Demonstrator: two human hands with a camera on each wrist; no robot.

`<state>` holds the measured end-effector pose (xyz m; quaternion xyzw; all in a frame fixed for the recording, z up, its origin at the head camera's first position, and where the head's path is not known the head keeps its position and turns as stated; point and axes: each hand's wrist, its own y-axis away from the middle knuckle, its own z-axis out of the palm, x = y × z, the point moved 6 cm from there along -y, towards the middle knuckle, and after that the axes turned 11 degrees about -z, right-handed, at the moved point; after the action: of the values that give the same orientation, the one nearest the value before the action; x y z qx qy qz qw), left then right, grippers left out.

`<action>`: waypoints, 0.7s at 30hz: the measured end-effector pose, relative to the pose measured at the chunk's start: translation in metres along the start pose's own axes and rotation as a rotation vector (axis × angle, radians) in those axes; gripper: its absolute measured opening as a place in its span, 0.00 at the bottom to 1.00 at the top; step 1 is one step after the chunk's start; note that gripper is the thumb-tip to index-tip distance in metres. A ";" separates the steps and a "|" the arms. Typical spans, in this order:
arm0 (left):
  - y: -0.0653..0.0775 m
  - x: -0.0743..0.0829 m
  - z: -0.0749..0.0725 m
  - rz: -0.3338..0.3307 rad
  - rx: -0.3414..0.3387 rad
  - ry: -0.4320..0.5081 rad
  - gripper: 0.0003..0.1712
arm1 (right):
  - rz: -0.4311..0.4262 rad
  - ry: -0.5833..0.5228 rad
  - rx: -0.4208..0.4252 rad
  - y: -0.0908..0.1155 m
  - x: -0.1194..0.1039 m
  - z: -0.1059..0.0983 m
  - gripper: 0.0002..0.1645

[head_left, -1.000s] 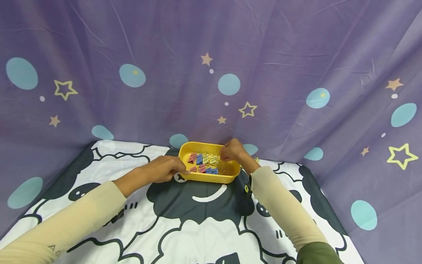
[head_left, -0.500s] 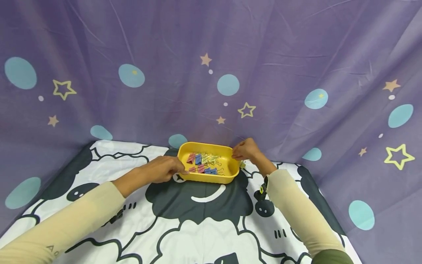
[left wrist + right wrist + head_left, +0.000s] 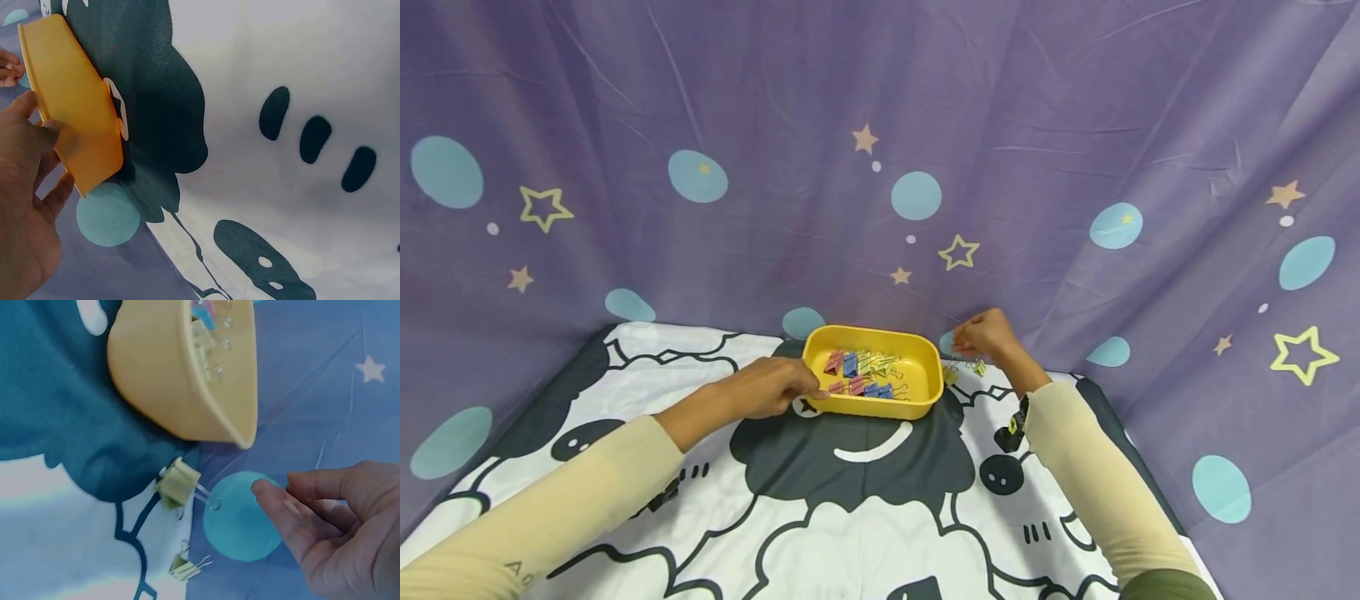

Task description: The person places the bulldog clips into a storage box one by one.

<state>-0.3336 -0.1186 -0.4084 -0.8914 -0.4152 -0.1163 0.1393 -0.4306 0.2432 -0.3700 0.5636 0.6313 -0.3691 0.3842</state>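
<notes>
My left hand grips the left end of a yellow plastic tray, its thumb and fingers on the rim and wall. Inside lie several binder clips: pink, blue and yellow ones, mostly in two rows toward the left. Just past the tray's right end my right hand hovers with fingers loosely bent and nothing between them. Below its fingertips in the right wrist view, a yellow binder clip stands near the tray, and a second yellow binder clip sits farther away at the cloth's edge.
A black and white cartoon-sheep cloth covers the table. Behind it hangs a purple curtain with stars and blue ovals, close to the tray's far side. A black wrist device sits at the right cuff.
My right hand has come up out of the tray and moved right, beyond its end, uncovering the two yellow clips outside. My left hand keeps its grip on the tray.
</notes>
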 end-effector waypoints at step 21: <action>-0.001 0.005 0.002 0.036 0.020 -0.007 0.16 | 0.019 0.248 -0.006 -0.041 0.076 0.002 0.03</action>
<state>-0.3311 -0.1142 -0.4081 -0.8978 -0.4006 -0.1064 0.1487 -0.4763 0.2699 -0.4380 0.6096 0.6697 -0.2912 0.3083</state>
